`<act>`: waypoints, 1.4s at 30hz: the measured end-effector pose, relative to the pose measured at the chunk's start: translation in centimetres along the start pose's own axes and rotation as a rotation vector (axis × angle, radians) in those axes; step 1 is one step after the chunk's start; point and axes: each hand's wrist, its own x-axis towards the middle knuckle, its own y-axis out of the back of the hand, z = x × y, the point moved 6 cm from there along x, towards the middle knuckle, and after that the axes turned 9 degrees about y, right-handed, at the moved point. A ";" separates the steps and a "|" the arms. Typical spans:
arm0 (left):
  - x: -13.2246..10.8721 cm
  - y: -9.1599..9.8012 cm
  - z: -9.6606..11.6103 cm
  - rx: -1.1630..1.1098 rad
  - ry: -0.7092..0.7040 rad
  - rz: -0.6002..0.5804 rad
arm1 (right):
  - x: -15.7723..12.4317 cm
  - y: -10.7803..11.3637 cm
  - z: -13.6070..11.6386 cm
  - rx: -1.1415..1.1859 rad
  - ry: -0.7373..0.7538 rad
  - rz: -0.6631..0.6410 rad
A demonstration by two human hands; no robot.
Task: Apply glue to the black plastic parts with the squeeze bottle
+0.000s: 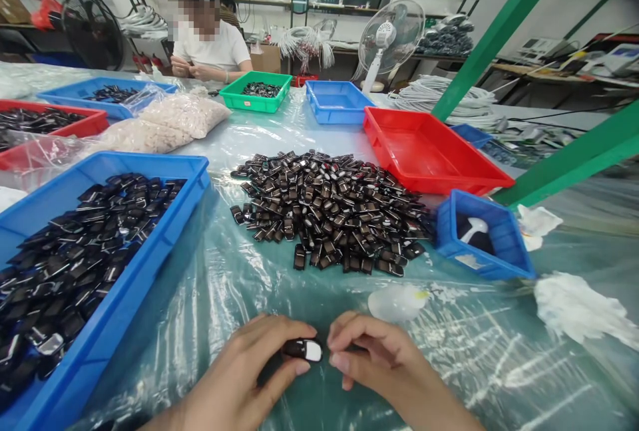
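Observation:
Between its thumb and fingertips, my left hand (259, 364) is closed on a small black plastic casing (302, 350) with a white patch at its right end. Just right of that casing is my right hand (372, 354), its thumb and forefinger drawn together in a pinch. Whether anything tiny is between those fingertips I cannot make out. Beyond both hands lies a large heap of similar black casings (329, 208) on the plastic-covered table (214, 311). A translucent white object (398, 302) with a yellowish tip rests behind my right hand.
To the left stands a blue tray (164, 245) of black parts. A red tray (434, 151) and a small blue bin (484, 235) are at right, near crumpled white tissue (582, 308). Farther back are a green tray (255, 100), bagged pale parts (180, 118) and a person (212, 52).

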 end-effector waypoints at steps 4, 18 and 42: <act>-0.1 0.0 0.4 -0.002 -0.049 -0.024 | -0.3 -0.7 -0.3 0.105 -0.118 -0.006; -0.2 0.0 0.8 -0.030 -0.062 -0.045 | -0.2 -1.2 0.2 0.245 -0.180 -0.068; -0.1 -0.4 2.1 0.081 -0.281 0.037 | -0.5 -1.6 -0.7 0.135 -0.210 -0.100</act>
